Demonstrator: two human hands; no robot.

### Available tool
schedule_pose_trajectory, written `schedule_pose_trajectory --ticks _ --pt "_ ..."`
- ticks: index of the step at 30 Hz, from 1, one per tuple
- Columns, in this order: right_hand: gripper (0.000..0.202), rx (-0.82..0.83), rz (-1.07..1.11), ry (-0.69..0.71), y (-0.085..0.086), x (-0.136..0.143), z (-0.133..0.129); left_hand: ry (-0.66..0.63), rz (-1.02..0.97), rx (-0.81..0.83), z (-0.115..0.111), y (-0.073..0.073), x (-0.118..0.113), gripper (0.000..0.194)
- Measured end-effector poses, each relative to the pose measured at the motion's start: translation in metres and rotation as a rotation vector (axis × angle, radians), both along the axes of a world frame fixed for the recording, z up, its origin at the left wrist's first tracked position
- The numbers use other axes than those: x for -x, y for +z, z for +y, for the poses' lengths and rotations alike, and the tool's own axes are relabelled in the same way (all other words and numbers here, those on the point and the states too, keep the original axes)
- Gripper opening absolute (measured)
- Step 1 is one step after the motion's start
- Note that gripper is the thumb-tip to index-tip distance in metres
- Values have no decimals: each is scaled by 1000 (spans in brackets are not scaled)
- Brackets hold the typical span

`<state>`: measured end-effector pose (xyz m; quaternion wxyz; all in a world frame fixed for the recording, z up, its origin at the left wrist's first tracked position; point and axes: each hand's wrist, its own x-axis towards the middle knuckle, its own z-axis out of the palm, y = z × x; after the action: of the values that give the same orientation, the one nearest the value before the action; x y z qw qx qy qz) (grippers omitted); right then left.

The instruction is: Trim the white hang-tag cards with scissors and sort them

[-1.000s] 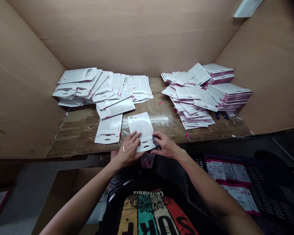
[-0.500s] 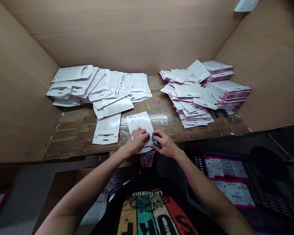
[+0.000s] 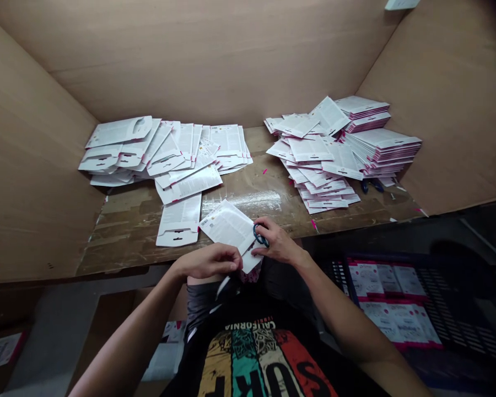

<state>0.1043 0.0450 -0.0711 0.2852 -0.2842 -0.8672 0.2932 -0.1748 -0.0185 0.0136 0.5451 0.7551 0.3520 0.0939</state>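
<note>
A black T-shirt point(image 3: 250, 344), printed "CALIFORNIA" with tan, teal, cream and red stripes point(image 3: 244, 341), is worn with grey shorts point(image 3: 200, 302).

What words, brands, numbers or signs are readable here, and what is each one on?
"CALIFORNIA": upside down on the black shirt.
"SUMMER": tiny red letters beside it, just readable.
"SURF": large and upside down on the shirt, cut by the picture's edge.
Too small to read: the print on the white packet being handled and on the piled packets.
Too blurred to read: the pink-edged packets in the dark basket.
</note>
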Motion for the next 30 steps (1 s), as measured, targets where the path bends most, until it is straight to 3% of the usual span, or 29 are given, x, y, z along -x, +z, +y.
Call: schedule_pose_trajectory --ticks 2,4,7,11,14,17,18,24,28,30 --pt "48 -12 -29 12 3 0 0 272 115 -183 -15 -10 -11 33" --pt "46 -14 -38 27 7 -2 1 449 250 -463 -27 -27 -28 48" --pt "41 37 4 46 11 -5 2 406 393 -702 -31 -52 -44 74" --pt "45 -8 -55 108 12 -11 1 312 408 -763 -14 -64 -31 59" --pt "33 -96 -148 99 11 -9 -1 279 321 -725 0 -67 -14 45" --pt "18 -105 -141 -81 8 1 -4 365 237 -687 5 -71 -9 20" --pt "17 -105 -135 -153 7 6 -4 391 230 -695 5 -72 -10 21" --pt "11 -58 -59 -398 8 23 -8 237 370 -853 -12 -82 -6 61" --pt "21 116 49 -583 13 27 -24 359 257 -969 -30 -96 -3 55" --pt "24 282 111 -575 19 29 -33 415 158 -1031 -39 -97 -6 56"
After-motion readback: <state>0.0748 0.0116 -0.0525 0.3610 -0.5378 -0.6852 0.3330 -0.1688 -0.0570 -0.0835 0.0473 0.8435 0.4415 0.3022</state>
